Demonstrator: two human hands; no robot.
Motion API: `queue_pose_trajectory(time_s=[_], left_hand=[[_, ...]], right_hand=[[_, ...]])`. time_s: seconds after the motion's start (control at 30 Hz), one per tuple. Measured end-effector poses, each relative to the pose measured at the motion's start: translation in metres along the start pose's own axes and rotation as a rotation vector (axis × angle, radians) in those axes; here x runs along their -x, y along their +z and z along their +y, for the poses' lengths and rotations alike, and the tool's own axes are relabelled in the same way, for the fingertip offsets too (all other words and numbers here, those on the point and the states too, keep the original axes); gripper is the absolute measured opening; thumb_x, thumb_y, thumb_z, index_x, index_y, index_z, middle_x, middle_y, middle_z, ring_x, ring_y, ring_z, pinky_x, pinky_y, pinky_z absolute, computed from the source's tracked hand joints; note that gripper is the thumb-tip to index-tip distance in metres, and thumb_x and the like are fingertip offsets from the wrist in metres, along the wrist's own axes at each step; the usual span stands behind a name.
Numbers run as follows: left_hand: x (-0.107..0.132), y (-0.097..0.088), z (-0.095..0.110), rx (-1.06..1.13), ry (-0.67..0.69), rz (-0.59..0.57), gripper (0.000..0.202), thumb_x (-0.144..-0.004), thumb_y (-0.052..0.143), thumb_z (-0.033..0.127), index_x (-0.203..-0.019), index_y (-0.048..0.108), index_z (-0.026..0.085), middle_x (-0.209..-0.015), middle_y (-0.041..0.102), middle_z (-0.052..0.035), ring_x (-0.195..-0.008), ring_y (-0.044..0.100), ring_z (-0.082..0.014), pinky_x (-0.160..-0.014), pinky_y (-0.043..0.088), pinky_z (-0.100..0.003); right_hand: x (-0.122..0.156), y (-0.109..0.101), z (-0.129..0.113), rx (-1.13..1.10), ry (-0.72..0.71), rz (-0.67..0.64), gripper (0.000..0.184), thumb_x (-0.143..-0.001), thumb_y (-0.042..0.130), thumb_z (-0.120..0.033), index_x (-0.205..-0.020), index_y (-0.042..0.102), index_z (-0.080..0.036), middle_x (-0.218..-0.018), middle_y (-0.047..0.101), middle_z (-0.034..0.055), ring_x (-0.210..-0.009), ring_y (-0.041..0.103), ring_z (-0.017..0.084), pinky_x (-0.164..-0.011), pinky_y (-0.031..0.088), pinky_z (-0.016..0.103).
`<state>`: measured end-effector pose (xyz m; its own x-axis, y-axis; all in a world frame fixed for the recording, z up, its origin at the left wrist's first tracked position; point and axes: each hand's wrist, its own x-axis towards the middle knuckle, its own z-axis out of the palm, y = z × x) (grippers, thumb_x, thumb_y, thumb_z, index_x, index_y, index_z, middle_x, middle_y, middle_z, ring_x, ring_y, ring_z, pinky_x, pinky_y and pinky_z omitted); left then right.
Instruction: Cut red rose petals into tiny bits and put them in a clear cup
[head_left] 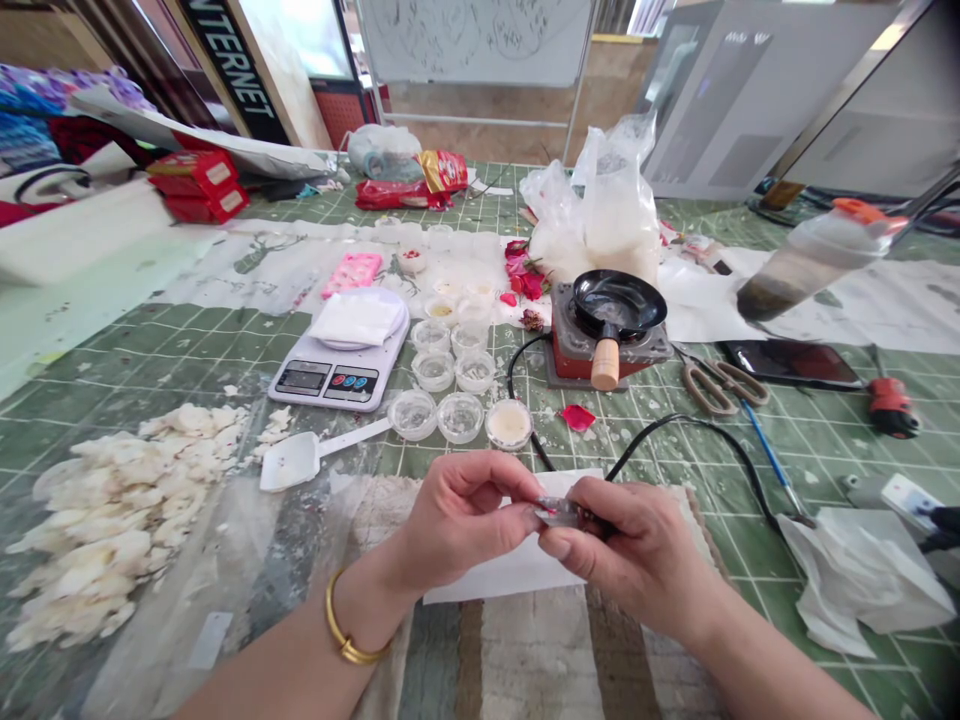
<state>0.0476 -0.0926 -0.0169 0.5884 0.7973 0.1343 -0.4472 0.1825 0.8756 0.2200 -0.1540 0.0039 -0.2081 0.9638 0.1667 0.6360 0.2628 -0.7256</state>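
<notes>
Both of my hands meet over a white paper sheet [487, 582]. Pinched between them is a small clear, greyish piece with a red fleck [556, 511]; its exact kind is too small to make out. My left hand [465, 520], with a gold bangle [341, 625] at the wrist, grips one end with thumb and fingertips. On the other end, my right hand [637, 540] is closed, and its fingers hide part of the piece. Just beyond are several clear round cups [460, 416], a cup of cream-coloured filling [509, 424] and a red petal [577, 417].
Left stand a kitchen scale [341, 385], a white scoop [289, 462] and a heap of cream-white flakes [112, 520]. A small black pan [619, 300] sits on a burner [562, 350], its cord looping rightward. Scissors [709, 388], a phone [795, 363] and crumpled tissue [862, 570] lie right.
</notes>
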Motion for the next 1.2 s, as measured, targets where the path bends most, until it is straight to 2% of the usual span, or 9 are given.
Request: queue_pose_trajectory(time_s=[0.17, 0.3, 0.53, 0.73, 0.93, 1.2], left_hand=[[0.0006, -0.0014, -0.0009, 0.018, -0.002, -0.032, 0.010, -0.074, 0.070, 0.010, -0.079, 0.073, 0.019, -0.071, 0.067, -0.0011, -0.065, 0.058, -0.0080, -0.060, 0.047, -0.017], [0.0013, -0.0032, -0.0023, 0.049, -0.020, -0.012, 0.011, -0.073, 0.072, 0.011, -0.080, 0.072, 0.019, -0.073, 0.067, -0.0010, -0.067, 0.059, -0.0085, -0.062, 0.048, -0.018], [0.0022, -0.0038, -0.0027, 0.135, -0.094, -0.026, 0.010, -0.073, 0.073, 0.012, -0.080, 0.072, 0.019, -0.070, 0.065, -0.0002, -0.060, 0.057, -0.0070, -0.056, 0.046, -0.018], [0.0006, -0.0046, -0.0044, 0.115, -0.074, -0.051, 0.008, -0.073, 0.073, 0.015, -0.080, 0.072, 0.018, -0.072, 0.065, -0.0018, -0.066, 0.057, -0.0098, -0.062, 0.046, -0.022], [-0.0017, -0.0028, -0.0017, 0.116, -0.035, -0.077, 0.011, -0.073, 0.072, 0.011, -0.081, 0.073, 0.019, -0.077, 0.064, -0.0027, -0.074, 0.057, -0.0113, -0.069, 0.046, -0.023], [-0.0040, -0.0006, 0.0006, 0.097, -0.033, -0.036, 0.010, -0.070, 0.075, 0.011, -0.076, 0.075, 0.019, -0.075, 0.063, -0.0032, -0.069, 0.057, -0.0107, -0.064, 0.046, -0.023]], right_hand=[[-0.0017, 0.0002, -0.0003, 0.003, -0.027, 0.018, 0.044, -0.086, 0.056, -0.043, -0.059, 0.031, -0.019, -0.051, 0.025, -0.0079, -0.045, 0.023, 0.004, -0.041, 0.018, 0.018], [-0.0015, -0.0004, -0.0005, 0.012, 0.003, 0.029, 0.042, -0.083, 0.059, -0.046, -0.060, 0.036, -0.019, -0.050, 0.027, -0.0081, -0.045, 0.024, 0.004, -0.041, 0.019, 0.018], [-0.0010, -0.0004, -0.0022, 0.018, 0.005, 0.035, 0.042, -0.082, 0.060, -0.048, -0.059, 0.038, -0.019, -0.050, 0.029, -0.0080, -0.045, 0.025, 0.004, -0.040, 0.020, 0.018], [-0.0001, 0.0008, -0.0005, -0.006, -0.026, 0.018, 0.041, -0.084, 0.058, -0.045, -0.060, 0.039, -0.019, -0.051, 0.028, -0.0079, -0.045, 0.025, 0.004, -0.041, 0.019, 0.019], [-0.0018, -0.0005, -0.0027, -0.014, -0.028, 0.028, 0.043, -0.085, 0.057, -0.045, -0.058, 0.035, -0.019, -0.051, 0.028, -0.0078, -0.045, 0.025, 0.004, -0.042, 0.019, 0.019], [-0.0017, -0.0008, -0.0029, -0.007, -0.021, 0.026, 0.042, -0.086, 0.056, -0.045, -0.059, 0.036, -0.019, -0.051, 0.029, -0.0074, -0.045, 0.025, 0.004, -0.042, 0.019, 0.019]])
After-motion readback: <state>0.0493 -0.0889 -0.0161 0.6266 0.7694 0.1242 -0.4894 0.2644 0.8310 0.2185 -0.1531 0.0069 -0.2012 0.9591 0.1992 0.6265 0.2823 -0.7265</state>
